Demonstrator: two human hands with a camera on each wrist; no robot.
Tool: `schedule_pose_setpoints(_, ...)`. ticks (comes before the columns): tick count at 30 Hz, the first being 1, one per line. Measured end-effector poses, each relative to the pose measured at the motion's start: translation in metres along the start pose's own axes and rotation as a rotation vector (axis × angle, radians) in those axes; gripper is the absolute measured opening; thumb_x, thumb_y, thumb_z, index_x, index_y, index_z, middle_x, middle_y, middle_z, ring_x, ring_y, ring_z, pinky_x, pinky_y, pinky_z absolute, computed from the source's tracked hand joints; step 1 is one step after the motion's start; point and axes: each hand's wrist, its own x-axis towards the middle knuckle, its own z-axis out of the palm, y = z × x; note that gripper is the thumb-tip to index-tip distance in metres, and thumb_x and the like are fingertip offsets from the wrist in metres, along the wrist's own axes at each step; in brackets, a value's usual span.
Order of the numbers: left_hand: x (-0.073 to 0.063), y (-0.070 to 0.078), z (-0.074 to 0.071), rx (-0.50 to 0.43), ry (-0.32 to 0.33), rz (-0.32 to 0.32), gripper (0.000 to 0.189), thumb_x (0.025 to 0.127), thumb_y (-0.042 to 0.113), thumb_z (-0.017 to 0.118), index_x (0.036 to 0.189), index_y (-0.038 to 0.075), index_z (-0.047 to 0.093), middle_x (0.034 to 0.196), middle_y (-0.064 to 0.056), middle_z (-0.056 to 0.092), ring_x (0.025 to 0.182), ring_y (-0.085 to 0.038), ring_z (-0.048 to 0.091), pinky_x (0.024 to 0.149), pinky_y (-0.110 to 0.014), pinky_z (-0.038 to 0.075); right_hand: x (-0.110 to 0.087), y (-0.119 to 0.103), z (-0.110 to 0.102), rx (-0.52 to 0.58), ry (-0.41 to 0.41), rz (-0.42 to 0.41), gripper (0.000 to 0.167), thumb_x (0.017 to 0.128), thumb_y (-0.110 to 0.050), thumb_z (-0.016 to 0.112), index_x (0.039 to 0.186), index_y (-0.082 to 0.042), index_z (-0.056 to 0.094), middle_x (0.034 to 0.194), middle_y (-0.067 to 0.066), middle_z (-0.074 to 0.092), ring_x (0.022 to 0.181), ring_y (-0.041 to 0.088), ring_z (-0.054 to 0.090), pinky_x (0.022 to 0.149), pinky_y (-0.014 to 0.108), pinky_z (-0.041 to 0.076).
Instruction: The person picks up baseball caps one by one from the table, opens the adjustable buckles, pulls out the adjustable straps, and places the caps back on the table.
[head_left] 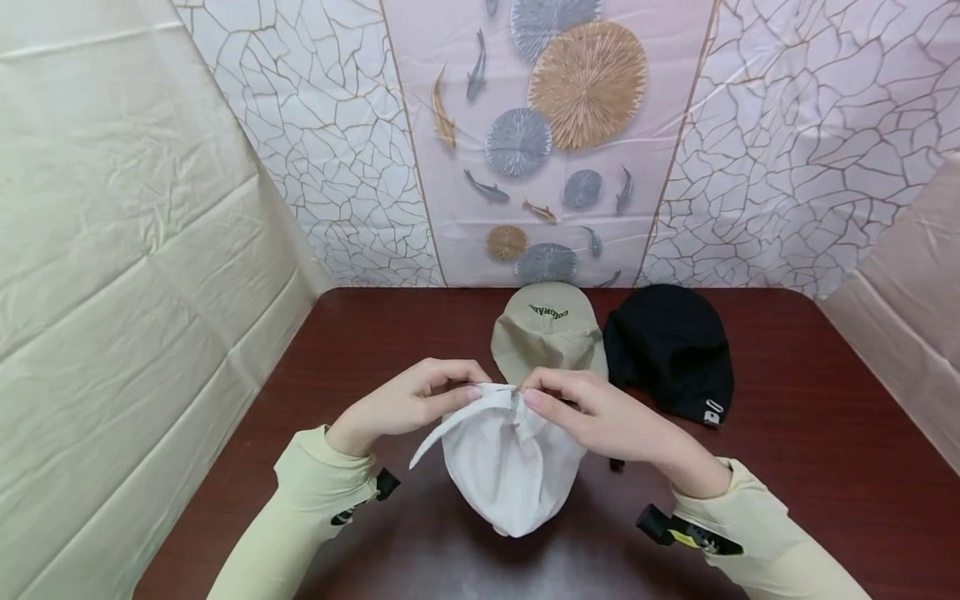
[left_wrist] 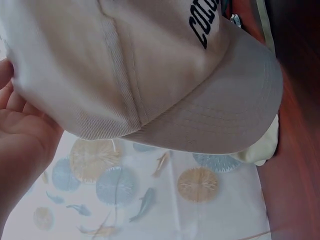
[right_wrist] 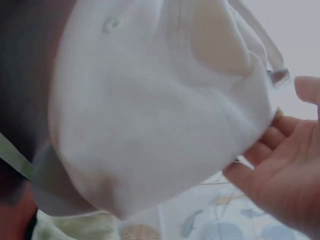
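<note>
A white baseball cap (head_left: 498, 475) hangs in front of me, its back strap end (head_left: 442, 433) sticking out loose to the left. My left hand (head_left: 408, 400) pinches the upper edge near the strap between thumb and fingers. On the other side of the strap, my right hand (head_left: 600, 408) pinches the edge by the metal buckle (right_wrist: 280, 77). Dark lettering (left_wrist: 202, 22) and the brim (left_wrist: 215, 110) of this cap show in the left wrist view; in the head view the brim is hidden.
Behind the held cap, a beige cap (head_left: 543, 333) with dark lettering lies on the dark red table (head_left: 375, 333). A black cap (head_left: 663, 346) with a small metal pin lies to its right. Patterned cloth (head_left: 337, 150) hangs at the table's far edge.
</note>
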Motion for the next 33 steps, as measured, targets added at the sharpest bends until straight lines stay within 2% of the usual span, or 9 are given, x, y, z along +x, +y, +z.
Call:
schedule_pose_setpoints(3, -0.002, 0.0, -0.001, -0.025, 0.004, -0.001, 0.017, 0.103, 0.001, 0.051, 0.108, 0.002, 0.067, 0.099, -0.005, 0.067, 0.091, -0.015, 0.06, 0.079, -0.029, 0.05, 0.002, 0.002, 0.001, 0.102, -0.037, 0.007, 0.013, 0.107, -0.014, 0.05, 0.105, -0.018, 0.062, 0.087, -0.005, 0.059, 0.08, 0.013, 0.055, 0.071, 0.028, 0.045)
schedule_pose_setpoints(5, -0.003, 0.001, -0.002, -0.034, -0.003, -0.004, 0.017, 0.103, 0.001, 0.051, 0.108, 0.002, 0.067, 0.099, -0.005, 0.066, 0.091, -0.015, 0.06, 0.078, -0.029, 0.05, 0.003, 0.003, 0.001, 0.12, -0.045, 0.001, 0.011, 0.106, -0.013, 0.051, 0.105, -0.017, 0.061, 0.088, -0.004, 0.061, 0.081, 0.014, 0.056, 0.07, 0.028, 0.045)
schedule_pose_setpoints(8, -0.004, 0.001, -0.004, -0.045, -0.015, -0.01, 0.017, 0.103, 0.002, 0.05, 0.107, 0.002, 0.067, 0.097, -0.005, 0.066, 0.089, -0.015, 0.059, 0.076, -0.029, 0.049, 0.005, 0.004, 0.001, 0.08, -0.017, -0.013, 0.01, 0.105, -0.013, 0.054, 0.103, -0.019, 0.062, 0.085, -0.006, 0.06, 0.077, 0.012, 0.055, 0.068, 0.027, 0.046)
schedule_pose_setpoints(15, -0.006, -0.004, 0.0, -0.043, -0.053, -0.022, 0.017, 0.103, 0.002, 0.051, 0.109, 0.003, 0.067, 0.098, -0.004, 0.066, 0.089, -0.014, 0.059, 0.078, -0.029, 0.05, 0.001, 0.007, 0.002, -0.024, 0.042, 0.004, 0.01, 0.103, -0.013, 0.058, 0.098, -0.021, 0.064, 0.071, -0.011, 0.044, 0.062, 0.007, 0.044, 0.059, 0.026, 0.041)
schedule_pose_setpoints(20, -0.005, -0.006, 0.009, -0.084, -0.086, -0.081, 0.013, 0.097, 0.003, 0.064, 0.109, 0.005, 0.065, 0.094, -0.001, 0.065, 0.081, -0.011, 0.06, 0.069, -0.028, 0.053, 0.0, 0.01, 0.007, -0.006, 0.05, 0.007, 0.011, 0.104, -0.013, 0.057, 0.098, -0.02, 0.063, 0.073, -0.011, 0.046, 0.064, 0.007, 0.045, 0.061, 0.026, 0.042)
schedule_pose_setpoints(24, -0.001, -0.006, 0.011, -0.076, -0.036, -0.103, 0.011, 0.093, 0.004, 0.068, 0.104, 0.007, 0.068, 0.09, 0.003, 0.065, 0.079, -0.011, 0.059, 0.065, -0.027, 0.052, 0.0, 0.01, 0.01, -0.001, 0.064, 0.023, 0.01, 0.104, -0.014, 0.056, 0.098, -0.02, 0.061, 0.072, -0.011, 0.044, 0.062, 0.006, 0.045, 0.059, 0.025, 0.041)
schedule_pose_setpoints(30, 0.004, -0.003, 0.012, -0.024, 0.048, -0.073, 0.011, 0.096, 0.002, 0.06, 0.098, 0.005, 0.071, 0.086, 0.005, 0.065, 0.077, -0.01, 0.056, 0.067, -0.023, 0.045, 0.001, 0.007, 0.01, 0.053, 0.051, 0.012, 0.01, 0.104, -0.013, 0.057, 0.101, -0.019, 0.064, 0.075, -0.008, 0.053, 0.066, 0.009, 0.05, 0.061, 0.026, 0.043)
schedule_pose_setpoints(33, 0.006, -0.001, 0.016, 0.0, 0.058, -0.063, 0.01, 0.095, 0.003, 0.062, 0.095, 0.005, 0.071, 0.083, 0.006, 0.064, 0.075, -0.008, 0.055, 0.066, -0.022, 0.043, 0.002, 0.006, 0.009, 0.069, 0.042, -0.008, 0.01, 0.103, -0.012, 0.058, 0.102, -0.019, 0.065, 0.076, -0.009, 0.054, 0.066, 0.009, 0.05, 0.06, 0.025, 0.043)
